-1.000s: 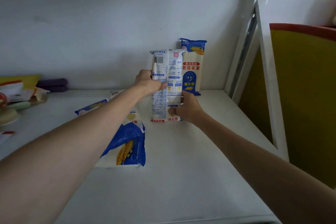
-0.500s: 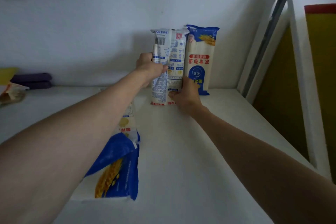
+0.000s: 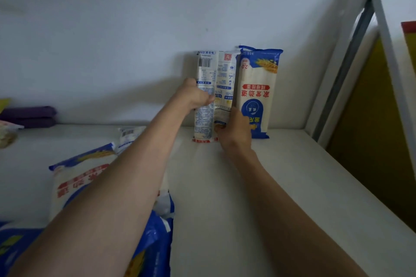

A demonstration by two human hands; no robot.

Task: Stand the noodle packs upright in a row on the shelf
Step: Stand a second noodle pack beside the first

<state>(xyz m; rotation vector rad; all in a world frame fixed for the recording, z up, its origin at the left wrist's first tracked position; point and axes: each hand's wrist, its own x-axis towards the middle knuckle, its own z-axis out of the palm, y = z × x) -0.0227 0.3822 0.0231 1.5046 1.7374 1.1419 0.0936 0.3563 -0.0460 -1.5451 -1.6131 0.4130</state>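
Since the earlier frames the held pack has gone from mid-shelf back to the rear wall, and it now stands just beside the pack already in place. Nearest the camera, several blue-and-white plastic noodle packs (image 3: pixel 90 177) lie flat on the white shelf board (image 3: pixel 258 198), partly under the left forearm, not yet stood up. Farther back, the left hand (image 3: pixel 193 96) wraps the left edge of the white printed noodle pack with a barcode (image 3: pixel 213 87), its fingers curled closed on the wrapper at mid-height. The right hand (image 3: pixel 234 128) cups the lower right corner of that pack; how tightly its fingers close cannot be told. At the wall stands the blue-topped upright noodle pack (image 3: pixel 258 87), touching or nearly touching the held one. Step in hand: seating the second pack in the row. Next move calls for a gentle release, checking that it stands, then fetching a flat pack.
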